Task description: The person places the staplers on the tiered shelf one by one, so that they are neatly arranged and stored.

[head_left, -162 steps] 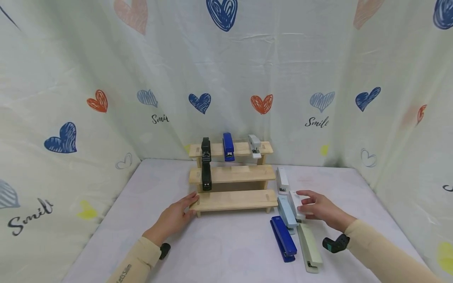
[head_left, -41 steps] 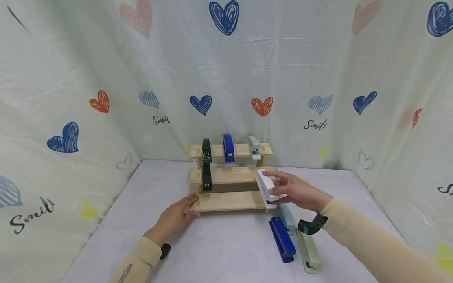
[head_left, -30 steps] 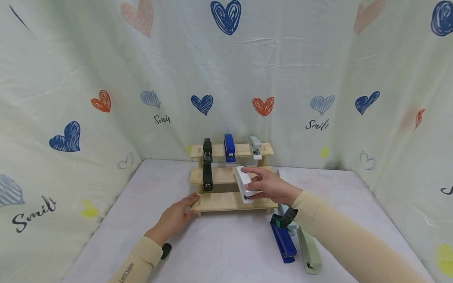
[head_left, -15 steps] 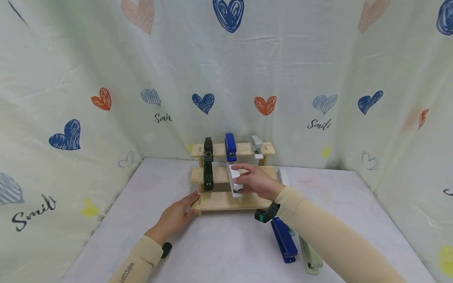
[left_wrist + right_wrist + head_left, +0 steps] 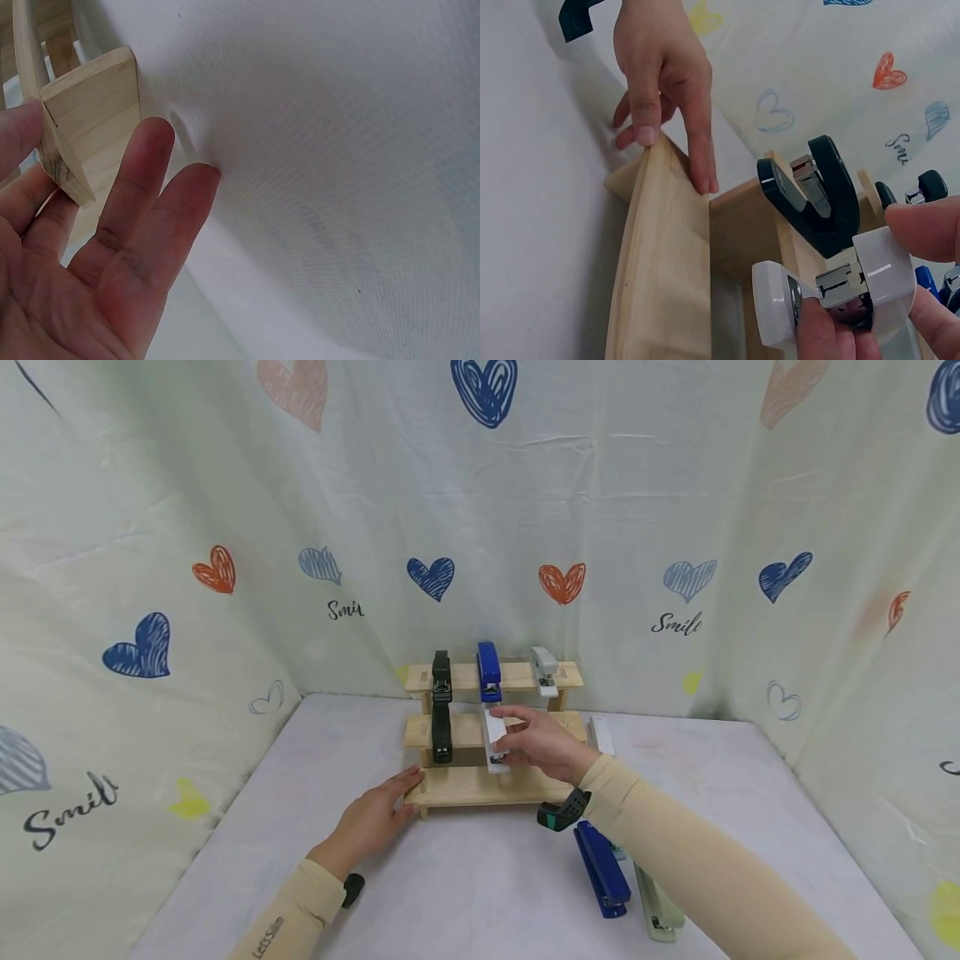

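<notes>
My right hand [image 5: 543, 745] grips a white stapler [image 5: 492, 728] at the middle tier of a wooden stepped shelf [image 5: 465, 788], its front end pointing toward me. In the right wrist view, the thumb and fingers lie around the white stapler [image 5: 885, 274], next to a black stapler [image 5: 840, 199]. My left hand [image 5: 371, 822] holds the left end of the lowest tier. There the left wrist view has the thumb and two fingers at the board's edge [image 5: 71, 176], while two other fingers extend free. On the middle tier's left stands the black stapler [image 5: 442, 733].
Along the top tier are another black stapler [image 5: 442, 675], a blue stapler [image 5: 489, 672] and a grey stapler [image 5: 543, 671]. On the table at right lie a dark blue stapler [image 5: 602, 868], a pale green one [image 5: 657, 906], a white one [image 5: 601, 735] and a mostly hidden light blue one.
My right hand has taken the white stapler from the table at right and carried it left to the middle tier, where it has straightened. The left hand has stayed at the shelf's end.
</notes>
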Action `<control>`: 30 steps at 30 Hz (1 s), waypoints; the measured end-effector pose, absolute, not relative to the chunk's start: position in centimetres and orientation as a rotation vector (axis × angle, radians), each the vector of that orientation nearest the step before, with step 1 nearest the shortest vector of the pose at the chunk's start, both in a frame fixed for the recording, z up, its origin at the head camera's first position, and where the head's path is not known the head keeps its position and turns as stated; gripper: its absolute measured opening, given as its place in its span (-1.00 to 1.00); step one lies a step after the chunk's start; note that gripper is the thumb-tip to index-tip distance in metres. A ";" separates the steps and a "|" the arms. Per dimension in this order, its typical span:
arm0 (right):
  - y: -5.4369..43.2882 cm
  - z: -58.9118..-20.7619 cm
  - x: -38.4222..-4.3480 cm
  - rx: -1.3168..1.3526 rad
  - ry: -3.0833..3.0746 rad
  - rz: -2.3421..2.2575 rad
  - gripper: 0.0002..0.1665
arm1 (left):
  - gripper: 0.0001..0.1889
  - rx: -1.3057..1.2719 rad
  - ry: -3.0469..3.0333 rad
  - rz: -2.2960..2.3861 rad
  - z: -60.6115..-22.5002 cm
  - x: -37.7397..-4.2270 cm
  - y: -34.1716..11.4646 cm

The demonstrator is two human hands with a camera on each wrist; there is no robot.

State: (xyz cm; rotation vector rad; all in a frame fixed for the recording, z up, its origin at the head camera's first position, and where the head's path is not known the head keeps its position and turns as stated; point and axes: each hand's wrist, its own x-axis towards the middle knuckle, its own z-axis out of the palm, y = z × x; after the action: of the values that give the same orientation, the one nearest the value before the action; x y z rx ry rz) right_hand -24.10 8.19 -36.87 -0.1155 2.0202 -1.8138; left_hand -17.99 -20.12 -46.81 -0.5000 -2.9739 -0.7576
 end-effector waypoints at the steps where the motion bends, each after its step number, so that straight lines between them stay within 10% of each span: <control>1: 8.2 -36.9 -24.1 -0.119 2.015 -1.819 -0.28 | -0.43 -0.500 -2.975 -0.756 -46.8 -18.0 -20.1; 30: 7.5 -37.5 -23.9 -0.098 2.091 -1.894 -0.34 | -0.42 -0.483 -2.987 -0.776 -46.5 -17.9 -20.0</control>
State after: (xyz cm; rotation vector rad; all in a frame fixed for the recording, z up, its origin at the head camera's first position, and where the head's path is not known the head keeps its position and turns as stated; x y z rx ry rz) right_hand -23.87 7.51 -37.46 -0.0982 2.0908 -1.8935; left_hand -17.89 -19.98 -46.53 -0.4827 -2.9870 -0.7759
